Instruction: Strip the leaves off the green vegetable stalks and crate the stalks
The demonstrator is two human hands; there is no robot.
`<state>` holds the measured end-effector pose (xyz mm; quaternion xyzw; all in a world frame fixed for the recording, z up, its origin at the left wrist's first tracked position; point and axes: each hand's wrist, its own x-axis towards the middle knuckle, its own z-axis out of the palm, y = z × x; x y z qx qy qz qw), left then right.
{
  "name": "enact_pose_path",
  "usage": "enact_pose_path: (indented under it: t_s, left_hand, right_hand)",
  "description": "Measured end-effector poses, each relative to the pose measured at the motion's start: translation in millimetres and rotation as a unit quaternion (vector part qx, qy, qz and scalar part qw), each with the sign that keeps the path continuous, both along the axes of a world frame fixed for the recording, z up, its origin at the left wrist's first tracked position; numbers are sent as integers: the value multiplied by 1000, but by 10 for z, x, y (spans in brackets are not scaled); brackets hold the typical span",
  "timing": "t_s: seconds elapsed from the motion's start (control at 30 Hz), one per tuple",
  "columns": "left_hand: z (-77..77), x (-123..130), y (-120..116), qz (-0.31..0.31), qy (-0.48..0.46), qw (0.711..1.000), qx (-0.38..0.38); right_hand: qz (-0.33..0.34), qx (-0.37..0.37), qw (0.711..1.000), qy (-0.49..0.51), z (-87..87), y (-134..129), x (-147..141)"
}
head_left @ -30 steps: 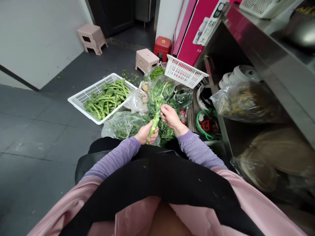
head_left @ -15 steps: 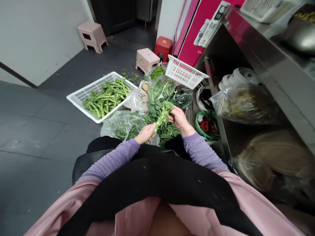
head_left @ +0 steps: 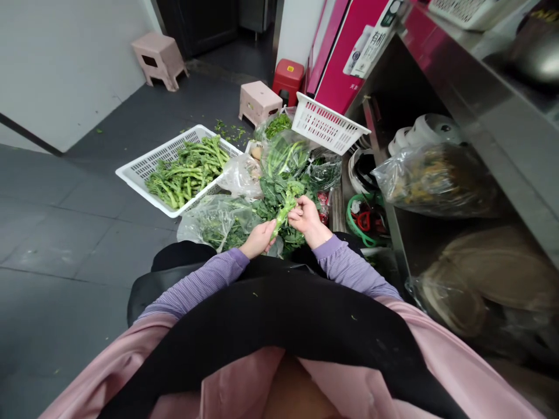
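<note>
A green broccolini stalk is held at a slant over the leafy greens, its budded head pointing away from me. My left hand is closed around its lower end. Higher up, the fingers of my right hand are pinched together against the stalk's right side; whether a small leaf is between them is hidden. Loose dark leaves lie right under both hands. To the left, a white slotted basket holds a heap of trimmed broccolini stalks.
Plastic bags of greens crowd the floor before me. Behind them are a tilted white basket, a pink stool and a red stool. A steel shelf with bagged goods stands close on my right.
My right hand has moved slightly left and down along the stalk, and fewer leaves show beside it. My left hand keeps its hold. The view has shifted slightly.
</note>
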<state>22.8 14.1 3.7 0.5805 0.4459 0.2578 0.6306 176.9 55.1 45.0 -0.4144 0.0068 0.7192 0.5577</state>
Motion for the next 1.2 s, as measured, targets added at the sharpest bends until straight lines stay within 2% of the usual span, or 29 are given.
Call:
enact_pose_path:
  t_s: [0.07, 0.13, 0.2, 0.27, 0.3, 0.37, 0.43, 0.5, 0.57, 0.67, 0.8, 0.87, 0.93, 0.97, 1.0, 1.03, 1.07, 1.17, 1.2]
  left_hand:
    - [11, 18, -10, 0, 28, 1000, 8]
    - [35, 27, -27, -6, 59, 998, 22]
    - [58, 20, -39, -1, 90, 994, 62]
    - [66, -1, -30, 22, 118, 986, 113]
    - [63, -13, -16, 39, 135, 981, 130]
    - [45, -35, 28, 68, 174, 971, 147]
    - [22, -50, 72, 77, 212, 962, 155]
    - [7, -60, 98, 83, 235, 955, 158]
    - [2, -67, 100, 91, 239, 954, 156]
    - [-7, -69, 71, 91, 216, 960, 154]
    - [-59, -37, 39, 85, 205, 963, 151]
    - [-96, -15, 58, 87, 187, 969, 133]
    - [-122, -8, 112, 103, 174, 974, 107]
    - [-127, -12, 148, 118, 178, 972, 101]
    - [-126, -21, 186, 133, 191, 967, 103]
    - [-120, -35, 221, 147, 207, 961, 112]
    - [-110, -50, 250, 157, 224, 954, 123]
    - [-79, -84, 279, 164, 264, 941, 137]
    - [-73, -88, 272, 164, 272, 939, 131]
  right_hand:
    - [-16, -3, 999, -29, -97, 36, 51]
    - [-57, -8, 992, -110, -213, 84, 164]
    - [-107, -12, 974, -198, -317, 116, 325]
    - [-131, -10, 961, -244, -380, 103, 474]
    - [-115, 3, 960, -257, -390, 75, 520]
    - [-37, 68, 955, -288, -366, -14, 527]
    - [58, 159, 931, -324, -296, -119, 427]
    - [110, 221, 900, -360, -204, -198, 281]
    - [104, 244, 859, -438, -122, -226, 162]
    - [59, 250, 761, -596, -78, -181, 104]
    - [34, 289, 659, -693, -212, -144, 94]
    - [22, 323, 595, -736, -333, -209, 17]
    - [62, 377, 521, -763, -451, -318, -111]
    - [99, 404, 493, -764, -499, -370, -177]
    - [136, 420, 478, -759, -536, -405, -228]
    - [158, 418, 482, -754, -561, -414, -252]
    - [161, 394, 503, -752, -571, -388, -240]
    - [115, 210, 588, -773, -538, -114, 25]
    - [115, 142, 596, -782, -514, 12, 160]
